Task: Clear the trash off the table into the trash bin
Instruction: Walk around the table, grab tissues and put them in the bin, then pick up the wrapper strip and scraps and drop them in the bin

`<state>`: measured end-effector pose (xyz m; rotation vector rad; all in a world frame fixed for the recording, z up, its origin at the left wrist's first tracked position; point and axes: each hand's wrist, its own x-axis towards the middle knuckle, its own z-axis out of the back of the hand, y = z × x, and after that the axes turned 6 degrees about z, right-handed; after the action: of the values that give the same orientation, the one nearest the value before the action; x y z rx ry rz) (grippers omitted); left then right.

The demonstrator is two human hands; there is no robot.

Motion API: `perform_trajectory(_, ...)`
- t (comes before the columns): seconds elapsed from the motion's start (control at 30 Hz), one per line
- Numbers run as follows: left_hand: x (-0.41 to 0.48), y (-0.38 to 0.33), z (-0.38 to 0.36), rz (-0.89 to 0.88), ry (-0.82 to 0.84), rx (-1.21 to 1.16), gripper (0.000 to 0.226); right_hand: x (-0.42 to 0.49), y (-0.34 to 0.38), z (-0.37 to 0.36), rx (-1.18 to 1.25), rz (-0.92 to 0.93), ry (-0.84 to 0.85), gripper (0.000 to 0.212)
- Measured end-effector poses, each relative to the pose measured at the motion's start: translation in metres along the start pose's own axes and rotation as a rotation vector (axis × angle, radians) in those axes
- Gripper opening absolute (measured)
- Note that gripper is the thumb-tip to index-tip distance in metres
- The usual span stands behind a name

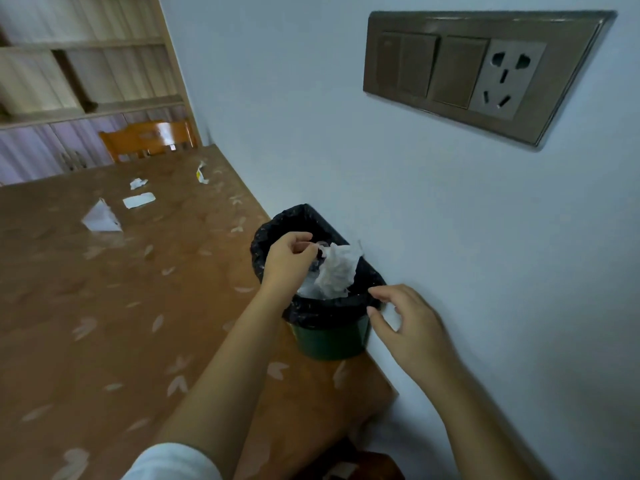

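The left hand (289, 258) pinches a crumpled tissue (337, 268) over the bin (329, 337); let go low inside. The right hand (405, 320), fingers apart, steadies its rim.

counter (104, 306): glossy brown covering with a pale leaf print, smooth, throwing soft reflections
bin (329, 341): dark green plastic, smooth with a dull sheen
bin liner (311, 315): thin black plastic film, crinkled, speckled with small light glints
wad in the bin (337, 268): white tissue-like paper, crumpled and matt, beside some clear shiny film
scraps on the counter (102, 218): white paper, creased, matt
switch plate (485, 74): brushed metallic finish, bronze-grey, with a bright bevelled edge
wall (346, 133): painted, matt, smooth, pale
chair (145, 138): orange-brown wood, varnished and shiny
shelves (86, 77): pale wood with visible grain, matt
sleeve (173, 462): white cloth, soft and matt
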<state>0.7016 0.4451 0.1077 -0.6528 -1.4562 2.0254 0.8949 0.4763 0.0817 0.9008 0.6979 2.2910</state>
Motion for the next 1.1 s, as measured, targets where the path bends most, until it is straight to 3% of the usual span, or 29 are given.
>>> perform_trajectory(0.23, -0.058, 0.026, 0.045, -0.282, -0.206, 0.436, 0.022, 0.006, 0.019, -0.021, 0.033, 0.103, 0.124, 0.023)
perform_trajectory(0.33, -0.091, 0.049, 0.072, -0.318, -0.303, 0.580, 0.019, 0.008, 0.034, -0.047, 0.066, 0.173, 0.240, 0.027)
perform_trajectory(0.47, -0.138, 0.086, 0.113, -0.161, -0.421, 0.733, 0.023, 0.006, 0.063, -0.084, 0.078, 0.317, 0.401, 0.029)
perform_trajectory(0.57, -0.178, 0.110, 0.145, -0.033, -0.513, 0.775, 0.034, 0.001, 0.090, -0.117, 0.097, 0.414, 0.536, 0.028)
perform_trajectory(0.8, -0.261, 0.157, 0.198, 0.275, -0.730, 0.797, 0.034, -0.034, 0.157, -0.190, 0.151, 0.601, 0.814, 0.031)
perform_trajectory(1.1, -0.361, 0.198, 0.267, 0.469, -1.058, 0.611, 0.029, -0.109, 0.261, -0.273, 0.170, 0.854, 1.041, 0.035)
